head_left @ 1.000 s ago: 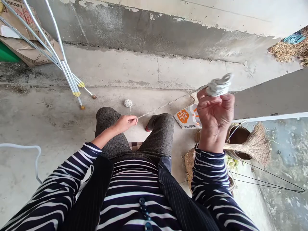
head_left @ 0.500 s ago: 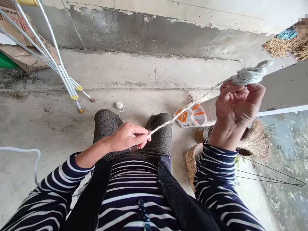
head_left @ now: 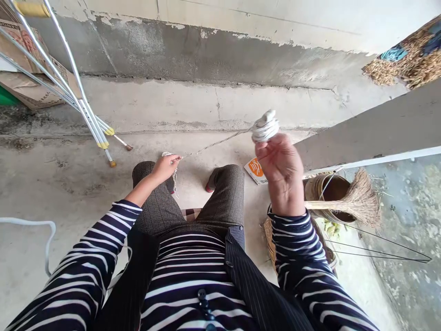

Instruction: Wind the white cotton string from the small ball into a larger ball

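Observation:
My right hand (head_left: 280,172) is raised at the right, its fingertips closed on a wound bundle of white cord (head_left: 265,126). From that bundle a twisted stretch of cord (head_left: 217,143) runs down left to my left hand (head_left: 166,168). The left fingers pinch the cord above my left knee. A loose white tail (head_left: 175,181) hangs below the left hand, between the knees. Behind that hand, part of a small white ball of cord (head_left: 167,153) shows on the floor.
Crutches (head_left: 86,110) lean before cardboard boxes (head_left: 37,87) at the upper left. On the right are a straw broom (head_left: 365,202), a bucket (head_left: 319,188) and a paper bag (head_left: 255,170). A white cable (head_left: 31,221) lies on the left floor.
My right hand has moved left and slightly down with the cord bundle. My left hand has moved up and left, away from my lap; the cord between them hangs higher.

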`<act>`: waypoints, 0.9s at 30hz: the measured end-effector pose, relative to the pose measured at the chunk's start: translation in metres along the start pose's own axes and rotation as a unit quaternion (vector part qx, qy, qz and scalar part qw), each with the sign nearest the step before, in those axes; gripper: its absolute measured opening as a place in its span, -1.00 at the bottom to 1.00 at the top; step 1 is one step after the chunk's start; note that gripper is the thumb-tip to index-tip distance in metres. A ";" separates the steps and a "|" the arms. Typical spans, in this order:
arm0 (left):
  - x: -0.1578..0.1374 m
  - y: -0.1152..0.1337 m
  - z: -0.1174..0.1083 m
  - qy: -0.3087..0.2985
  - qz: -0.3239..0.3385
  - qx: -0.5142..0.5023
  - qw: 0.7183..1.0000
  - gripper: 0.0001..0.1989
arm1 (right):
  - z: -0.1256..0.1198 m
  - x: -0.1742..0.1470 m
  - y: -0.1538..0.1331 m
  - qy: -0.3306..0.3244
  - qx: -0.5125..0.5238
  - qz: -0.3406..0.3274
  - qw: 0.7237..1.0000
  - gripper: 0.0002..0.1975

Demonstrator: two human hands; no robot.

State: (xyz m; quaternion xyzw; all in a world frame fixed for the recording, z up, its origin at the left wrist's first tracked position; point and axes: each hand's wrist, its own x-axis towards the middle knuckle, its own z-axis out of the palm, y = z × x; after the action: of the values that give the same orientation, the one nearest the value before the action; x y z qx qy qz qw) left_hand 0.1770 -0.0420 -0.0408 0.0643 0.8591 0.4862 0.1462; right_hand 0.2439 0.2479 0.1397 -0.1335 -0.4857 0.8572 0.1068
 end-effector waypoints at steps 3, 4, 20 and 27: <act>0.007 0.002 0.008 0.006 -0.010 0.024 1.000 -0.72 | 0.007 -0.001 0.022 -0.018 0.019 0.054 0.998 -0.64; 0.007 0.006 0.012 -0.004 0.004 0.007 1.000 -0.70 | 0.008 -0.001 0.029 -0.018 0.025 0.070 0.997 -0.61; -0.006 0.024 0.079 -0.139 -0.005 -0.146 0.980 -0.80 | 0.019 0.006 0.052 -0.015 0.030 0.102 0.994 -0.66; 0.009 0.025 0.075 -0.012 0.050 -0.140 0.989 -0.70 | 0.026 0.000 0.050 -0.015 0.015 0.107 0.994 -0.66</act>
State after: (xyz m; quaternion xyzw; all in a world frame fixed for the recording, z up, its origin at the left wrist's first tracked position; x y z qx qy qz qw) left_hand 0.1915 0.0343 -0.0578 0.0922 0.7768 0.6073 0.1390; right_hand 0.2330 0.2017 0.1092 -0.1702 -0.4576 0.8727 0.0096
